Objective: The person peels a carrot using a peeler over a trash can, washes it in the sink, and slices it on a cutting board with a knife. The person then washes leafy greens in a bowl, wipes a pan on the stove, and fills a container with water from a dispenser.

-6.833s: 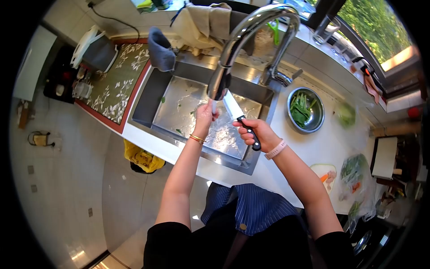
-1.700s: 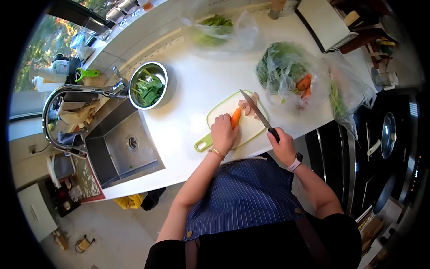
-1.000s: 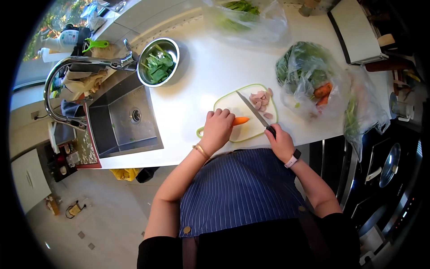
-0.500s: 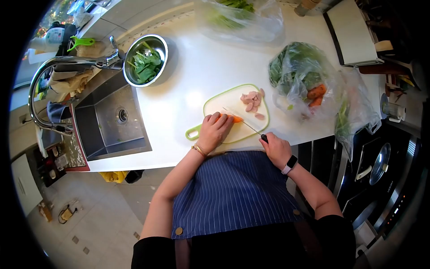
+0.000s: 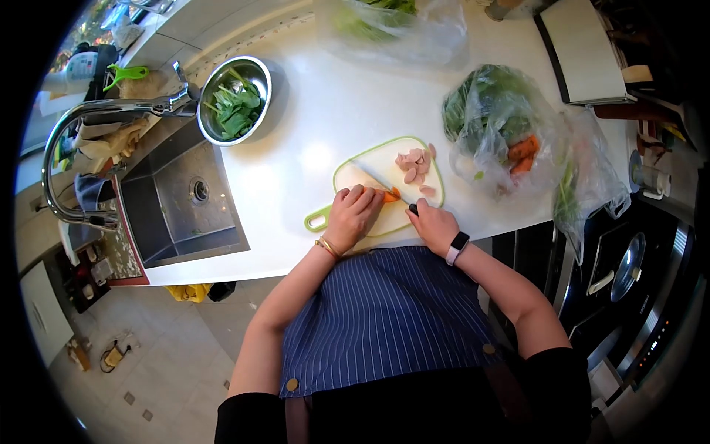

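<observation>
My left hand (image 5: 355, 214) presses an orange carrot (image 5: 392, 194) down on a white cutting board (image 5: 403, 220) with a green rim; most of the carrot is hidden under my fingers. My right hand (image 5: 435, 224) grips the black handle of a kitchen knife (image 5: 381, 181). Its blade crosses the board at a slant, over or against the carrot, pointing to the far left. Thin pink slices of what looks like sausage (image 5: 413, 164) lie in a loose pile at the board's far right.
A metal bowl (image 5: 200, 111) of leafy greens stands beside the sink (image 5: 177, 214) and faucet (image 5: 74, 118). Right of the board lies a plastic bag (image 5: 492, 111) with greens and carrots. Another bag (image 5: 436, 37) lies at the back. A stove (image 5: 606, 296) is at right.
My right hand has moved left and slightly away from me with the knife, so the blade now reaches farther across the board. My left hand stays on the carrot.
</observation>
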The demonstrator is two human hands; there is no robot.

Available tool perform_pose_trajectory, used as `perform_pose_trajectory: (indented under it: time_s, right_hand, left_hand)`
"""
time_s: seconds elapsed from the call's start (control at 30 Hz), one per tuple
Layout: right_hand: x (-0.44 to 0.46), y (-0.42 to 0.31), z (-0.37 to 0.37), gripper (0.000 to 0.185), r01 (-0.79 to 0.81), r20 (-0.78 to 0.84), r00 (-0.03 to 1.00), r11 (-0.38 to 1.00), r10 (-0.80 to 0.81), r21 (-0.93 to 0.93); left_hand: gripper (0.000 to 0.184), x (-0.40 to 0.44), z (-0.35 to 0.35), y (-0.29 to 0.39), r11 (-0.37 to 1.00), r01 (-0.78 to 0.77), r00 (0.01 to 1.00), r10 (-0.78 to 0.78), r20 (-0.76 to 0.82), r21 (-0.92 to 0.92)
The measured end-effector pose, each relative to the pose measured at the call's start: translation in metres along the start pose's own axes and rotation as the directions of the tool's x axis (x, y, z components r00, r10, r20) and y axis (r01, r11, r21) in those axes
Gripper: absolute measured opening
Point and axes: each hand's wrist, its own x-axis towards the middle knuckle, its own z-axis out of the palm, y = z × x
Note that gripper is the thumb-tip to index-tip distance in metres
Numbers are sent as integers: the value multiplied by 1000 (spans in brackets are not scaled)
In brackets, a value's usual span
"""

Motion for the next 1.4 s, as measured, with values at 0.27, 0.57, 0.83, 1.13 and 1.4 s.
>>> perform_pose_trajectory:
  time_s: [0.27,0.57,0.83,1.13,1.4]
  right_hand:
    - [-40,-7,-26,28,-77,49,996,997,76,23]
    - [-14,3,3,30,-36,18,999,998,37,-49]
    - [-32,-11,-26,29,-90,27,996,995,90,32]
    - [-39,-10,-32,30,-55,48,997,998,57,-32]
    - [-20,2,6,29,-96,93,991,995,97,-18]
  left_hand:
    - [32,-3,3,1,1000,3,1000,-3,-6,-12]
    - [33,1,-1,3,1000,-9,1000,9,-2,11]
    - [34,-3,1,2,1000,-1,999,1,-38,5]
    - [32,-2,3,1,1000,6,1000,-6,-17,-15]
    - [33,-1,2,0,1000,-4,1000,4,7,-13]
